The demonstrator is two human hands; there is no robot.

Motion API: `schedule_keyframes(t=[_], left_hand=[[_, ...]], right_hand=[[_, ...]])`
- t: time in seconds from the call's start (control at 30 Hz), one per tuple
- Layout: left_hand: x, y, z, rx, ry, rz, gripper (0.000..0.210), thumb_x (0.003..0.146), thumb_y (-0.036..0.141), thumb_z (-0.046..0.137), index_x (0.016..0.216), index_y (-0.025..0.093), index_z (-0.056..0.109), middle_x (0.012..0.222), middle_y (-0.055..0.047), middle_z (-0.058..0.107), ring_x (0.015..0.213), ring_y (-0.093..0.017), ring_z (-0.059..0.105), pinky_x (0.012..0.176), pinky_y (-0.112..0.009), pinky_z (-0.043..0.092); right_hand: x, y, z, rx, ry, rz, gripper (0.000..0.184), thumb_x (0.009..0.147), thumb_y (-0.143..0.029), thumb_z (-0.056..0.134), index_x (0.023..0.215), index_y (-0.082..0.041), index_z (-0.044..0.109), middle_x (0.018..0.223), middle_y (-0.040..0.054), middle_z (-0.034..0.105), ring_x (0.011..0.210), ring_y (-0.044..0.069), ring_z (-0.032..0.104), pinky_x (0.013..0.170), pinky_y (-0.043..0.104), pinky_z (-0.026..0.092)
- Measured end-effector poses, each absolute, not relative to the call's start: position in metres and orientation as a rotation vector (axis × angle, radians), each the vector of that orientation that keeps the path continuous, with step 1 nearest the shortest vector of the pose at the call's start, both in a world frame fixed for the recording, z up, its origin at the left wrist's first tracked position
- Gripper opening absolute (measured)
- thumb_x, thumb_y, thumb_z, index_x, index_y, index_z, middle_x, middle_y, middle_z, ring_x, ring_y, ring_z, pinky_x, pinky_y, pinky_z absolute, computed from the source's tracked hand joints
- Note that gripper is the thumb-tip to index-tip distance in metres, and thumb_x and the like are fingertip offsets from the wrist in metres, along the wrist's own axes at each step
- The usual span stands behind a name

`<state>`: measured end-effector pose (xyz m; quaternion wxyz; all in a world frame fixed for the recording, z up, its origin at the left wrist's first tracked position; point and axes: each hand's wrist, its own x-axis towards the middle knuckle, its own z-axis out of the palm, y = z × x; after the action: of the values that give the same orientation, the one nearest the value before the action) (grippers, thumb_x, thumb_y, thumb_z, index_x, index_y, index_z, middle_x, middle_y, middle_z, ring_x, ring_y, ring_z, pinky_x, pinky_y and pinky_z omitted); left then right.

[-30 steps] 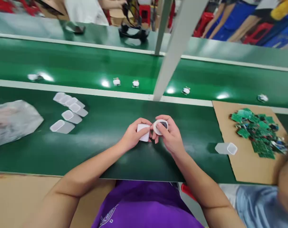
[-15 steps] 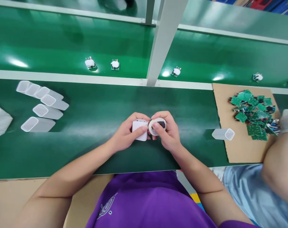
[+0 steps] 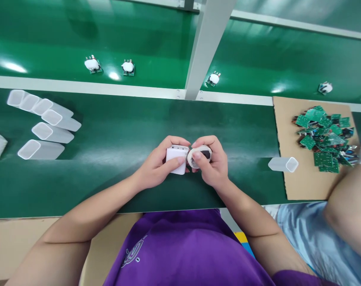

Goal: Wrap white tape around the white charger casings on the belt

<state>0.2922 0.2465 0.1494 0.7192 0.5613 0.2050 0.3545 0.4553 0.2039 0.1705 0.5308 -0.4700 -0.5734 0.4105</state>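
Observation:
Over the front middle of the green table, my left hand (image 3: 153, 167) is closed round a small white plastic case (image 3: 175, 154). The case's far edge shows small dark holes, and the left thumb lies across its face. Right beside it, my right hand (image 3: 216, 165) grips a white ring-shaped roll (image 3: 191, 159) that looks like tape, with a dark patch at its centre. The right thumb presses on this roll. Case and roll almost meet; whether they touch, I cannot tell. The fingertips beneath both are partly hidden.
Several white translucent sleeves (image 3: 54, 131) lie at the left, and one more sleeve (image 3: 280, 164) at the right. Green circuit boards (image 3: 323, 159) are heaped on cardboard (image 3: 299, 186). Small boards with white tops (image 3: 128, 67) stand behind the rail. A co-worker's arm (image 3: 351, 198) is at right.
The whole view has shifted slightly as my head moved. The white case now shows more of its holed edge. Both hands keep their grip.

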Motion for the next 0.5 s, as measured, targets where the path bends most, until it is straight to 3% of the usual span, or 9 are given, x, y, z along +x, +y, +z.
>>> schedule_keyframes(t=[0.17, 0.5], left_hand=[[0.2920, 0.2451, 0.1493, 1.305, 0.489, 0.775, 0.022, 0.095, 0.036, 0.052, 0.108, 0.019, 0.049, 0.081, -0.003, 0.072, 0.074, -0.016, 0.071, 0.064, -0.025, 0.055], [0.2925, 0.2429, 0.1466, 1.390, 0.526, 0.816, 0.021, 0.095, 0.037, 0.052, 0.106, 0.019, 0.048, 0.078, -0.002, 0.071, 0.070, -0.014, 0.070, 0.062, -0.024, 0.054]], right_hand=[[0.4551, 0.2033, 0.1687, -1.133, -1.356, 0.987, 0.019, 0.094, -0.043, 0.061, 0.096, -0.024, 0.055, 0.055, -0.0090, 0.056, 0.042, 0.009, 0.056, 0.039, 0.018, 0.045], [0.4542, 0.2032, 0.1661, -1.171, -1.355, 0.989, 0.021, 0.093, -0.044, 0.062, 0.095, -0.024, 0.056, 0.058, -0.0084, 0.059, 0.043, 0.009, 0.058, 0.040, 0.019, 0.047]])
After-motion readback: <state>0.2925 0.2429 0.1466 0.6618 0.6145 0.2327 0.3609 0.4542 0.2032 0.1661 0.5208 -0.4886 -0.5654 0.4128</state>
